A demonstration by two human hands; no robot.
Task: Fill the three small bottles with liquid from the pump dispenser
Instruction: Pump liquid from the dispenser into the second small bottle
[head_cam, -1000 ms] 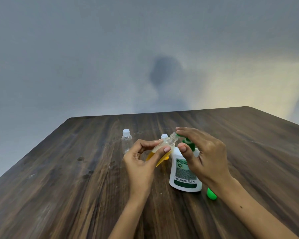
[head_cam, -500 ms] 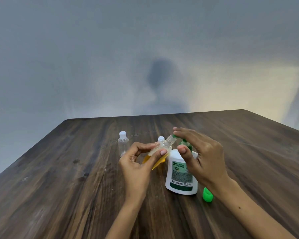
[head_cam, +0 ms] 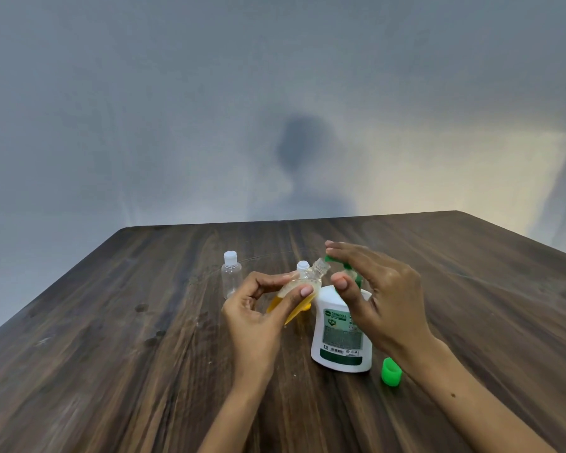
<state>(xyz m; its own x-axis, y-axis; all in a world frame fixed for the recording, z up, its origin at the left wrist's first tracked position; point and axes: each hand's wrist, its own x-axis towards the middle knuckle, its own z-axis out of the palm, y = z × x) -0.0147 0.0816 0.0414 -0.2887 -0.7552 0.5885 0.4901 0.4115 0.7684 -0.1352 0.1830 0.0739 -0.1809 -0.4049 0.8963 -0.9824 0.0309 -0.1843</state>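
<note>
My left hand [head_cam: 258, 308] pinches a small clear bottle [head_cam: 303, 289], tilted with its open neck up against the green pump nozzle; yellow liquid fills its lower part. The white pump dispenser [head_cam: 339, 335] stands upright just right of it. My right hand [head_cam: 379, 289] lies over the green pump head [head_cam: 352, 273], fingers stretched across the top, thumb in front. A second small bottle with a white cap [head_cam: 303, 265] is mostly hidden behind the held one. A third, empty capped bottle [head_cam: 231, 277] stands to the left.
A green cap [head_cam: 391, 372] lies on the dark wooden table [head_cam: 111, 354] just right of the dispenser, under my right wrist. A plain grey wall rises behind the table's far edge.
My right hand's fingers have spread a little over the pump head. The held bottle stays at the nozzle. The view has shifted slightly.
</note>
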